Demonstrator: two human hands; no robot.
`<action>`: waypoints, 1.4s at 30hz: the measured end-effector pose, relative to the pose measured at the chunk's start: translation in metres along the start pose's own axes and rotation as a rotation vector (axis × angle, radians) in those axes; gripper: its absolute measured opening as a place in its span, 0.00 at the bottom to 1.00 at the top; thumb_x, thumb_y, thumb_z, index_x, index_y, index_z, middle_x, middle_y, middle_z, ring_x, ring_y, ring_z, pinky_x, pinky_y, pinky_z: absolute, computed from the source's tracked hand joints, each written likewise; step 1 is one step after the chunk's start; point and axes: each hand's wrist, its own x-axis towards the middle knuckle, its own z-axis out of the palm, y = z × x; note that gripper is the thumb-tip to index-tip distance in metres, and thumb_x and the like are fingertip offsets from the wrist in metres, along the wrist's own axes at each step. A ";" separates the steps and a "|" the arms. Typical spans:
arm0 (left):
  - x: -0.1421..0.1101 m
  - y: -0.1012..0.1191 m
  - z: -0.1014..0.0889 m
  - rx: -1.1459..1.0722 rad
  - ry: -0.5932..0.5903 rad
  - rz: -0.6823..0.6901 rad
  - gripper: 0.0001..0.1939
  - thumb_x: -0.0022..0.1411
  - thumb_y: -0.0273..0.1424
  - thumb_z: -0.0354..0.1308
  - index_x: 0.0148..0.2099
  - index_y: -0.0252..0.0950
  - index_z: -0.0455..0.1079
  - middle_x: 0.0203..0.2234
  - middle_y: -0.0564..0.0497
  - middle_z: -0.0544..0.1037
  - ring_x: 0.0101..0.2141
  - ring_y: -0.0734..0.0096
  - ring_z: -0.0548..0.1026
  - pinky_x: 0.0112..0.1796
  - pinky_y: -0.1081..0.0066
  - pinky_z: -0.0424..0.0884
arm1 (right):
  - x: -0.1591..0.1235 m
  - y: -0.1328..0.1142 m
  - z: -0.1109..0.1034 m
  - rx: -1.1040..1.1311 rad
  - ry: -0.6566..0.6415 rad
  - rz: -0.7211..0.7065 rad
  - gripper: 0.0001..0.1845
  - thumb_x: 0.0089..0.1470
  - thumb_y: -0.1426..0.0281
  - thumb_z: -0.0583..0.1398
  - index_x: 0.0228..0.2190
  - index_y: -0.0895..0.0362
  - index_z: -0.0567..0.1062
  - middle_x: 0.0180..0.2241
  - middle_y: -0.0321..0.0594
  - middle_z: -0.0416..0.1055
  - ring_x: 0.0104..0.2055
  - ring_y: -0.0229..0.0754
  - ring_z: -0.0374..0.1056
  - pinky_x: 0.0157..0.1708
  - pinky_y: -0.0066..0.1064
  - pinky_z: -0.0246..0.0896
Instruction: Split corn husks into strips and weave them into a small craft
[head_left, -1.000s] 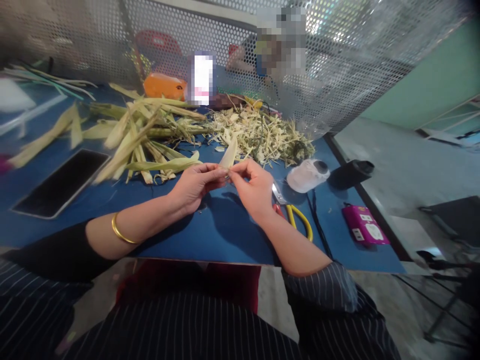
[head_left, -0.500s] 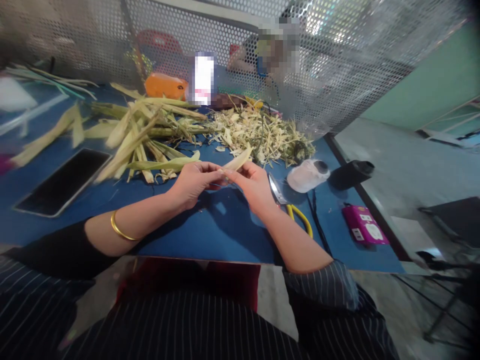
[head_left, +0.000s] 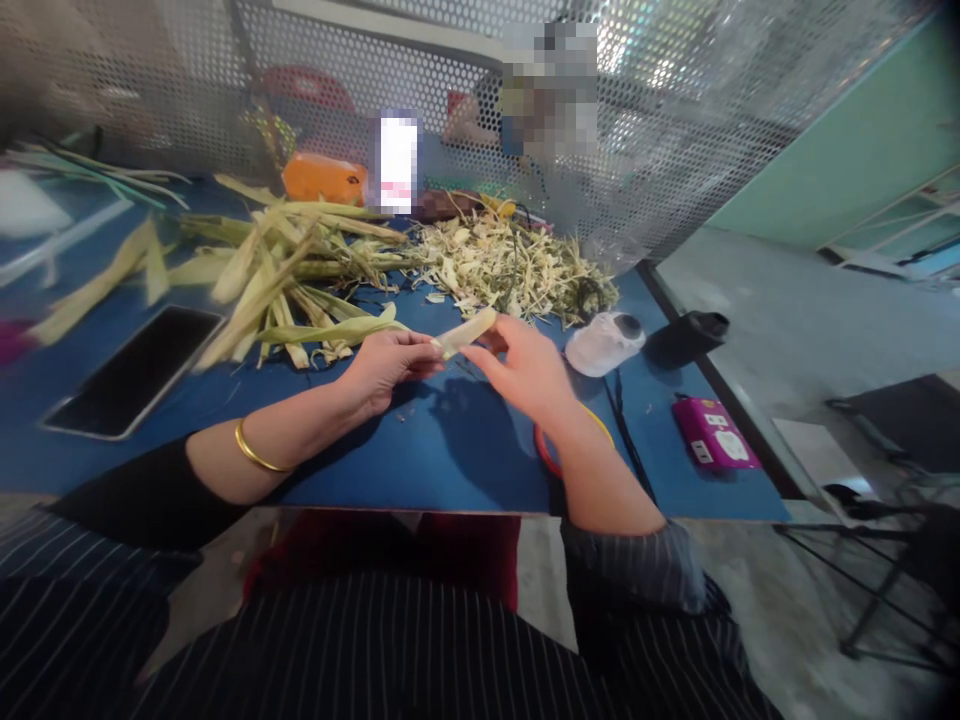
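At the centre of the frame, the pale husk strip [head_left: 466, 333] slants lengthwise, its free end pointing upper right, its lower-left end pinched by the left hand [head_left: 384, 372], while the right hand [head_left: 525, 366] curves beside it, its grip unclear.

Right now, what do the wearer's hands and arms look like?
Ungloved left hand and right hand. Thin gold-coloured bangle on the left arm. Left sleeve: plain black near its end, pinstriped higher up. Right sleeve: dark, pale pinstripes.
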 end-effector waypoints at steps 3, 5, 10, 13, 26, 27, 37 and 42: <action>0.001 0.001 -0.001 -0.001 0.011 -0.016 0.10 0.44 0.26 0.70 0.30 0.31 0.72 0.25 0.49 0.78 0.25 0.75 0.77 0.29 0.75 0.72 | -0.036 0.009 -0.035 -0.457 -0.040 0.118 0.16 0.54 0.59 0.59 0.40 0.57 0.72 0.40 0.47 0.73 0.35 0.46 0.70 0.29 0.33 0.56; 0.001 0.000 -0.001 0.001 0.010 -0.025 0.11 0.44 0.27 0.70 0.30 0.32 0.73 0.26 0.49 0.78 0.26 0.74 0.77 0.29 0.75 0.72 | -0.064 0.020 -0.048 -0.623 -0.134 0.252 0.16 0.54 0.58 0.58 0.38 0.57 0.71 0.38 0.47 0.72 0.33 0.48 0.70 0.27 0.33 0.54; 0.000 -0.001 0.000 0.015 0.005 -0.036 0.11 0.43 0.28 0.71 0.30 0.33 0.73 0.26 0.49 0.78 0.28 0.74 0.78 0.30 0.76 0.73 | -0.102 0.041 -0.046 -0.618 -0.206 0.315 0.20 0.55 0.61 0.56 0.47 0.58 0.68 0.40 0.47 0.72 0.41 0.50 0.70 0.33 0.34 0.59; -0.001 -0.001 0.000 0.029 0.000 -0.013 0.11 0.43 0.29 0.71 0.30 0.34 0.74 0.27 0.49 0.78 0.29 0.73 0.77 0.28 0.77 0.72 | -0.099 0.044 -0.041 -0.609 -0.201 0.331 0.27 0.53 0.65 0.56 0.54 0.61 0.64 0.42 0.51 0.72 0.41 0.52 0.71 0.36 0.36 0.61; -0.004 0.001 0.001 -0.048 -0.022 -0.017 0.11 0.43 0.29 0.71 0.30 0.35 0.74 0.27 0.51 0.78 0.30 0.73 0.76 0.28 0.77 0.71 | -0.120 0.063 -0.059 -0.178 -0.138 0.524 0.27 0.49 0.64 0.59 0.52 0.53 0.71 0.38 0.44 0.78 0.39 0.49 0.74 0.39 0.40 0.67; -0.005 0.001 0.001 -0.057 -0.026 -0.014 0.11 0.43 0.29 0.71 0.30 0.35 0.74 0.27 0.51 0.78 0.30 0.73 0.76 0.28 0.77 0.71 | -0.123 0.062 -0.058 -0.045 -0.100 0.516 0.27 0.49 0.64 0.59 0.52 0.54 0.70 0.37 0.43 0.78 0.38 0.48 0.74 0.39 0.39 0.67; -0.006 0.001 0.001 -0.121 -0.063 0.036 0.10 0.46 0.28 0.69 0.33 0.32 0.73 0.26 0.53 0.78 0.28 0.78 0.75 0.33 0.77 0.71 | -0.121 0.020 -0.037 0.451 -0.216 0.408 0.35 0.40 0.66 0.67 0.51 0.53 0.65 0.42 0.41 0.70 0.43 0.43 0.70 0.47 0.37 0.66; -0.008 -0.001 0.003 -0.120 -0.110 0.056 0.11 0.46 0.28 0.69 0.33 0.31 0.73 0.26 0.54 0.77 0.29 0.78 0.75 0.37 0.75 0.71 | -0.110 0.010 -0.029 0.345 -0.220 0.367 0.33 0.41 0.66 0.68 0.50 0.52 0.66 0.39 0.38 0.69 0.38 0.41 0.68 0.43 0.36 0.66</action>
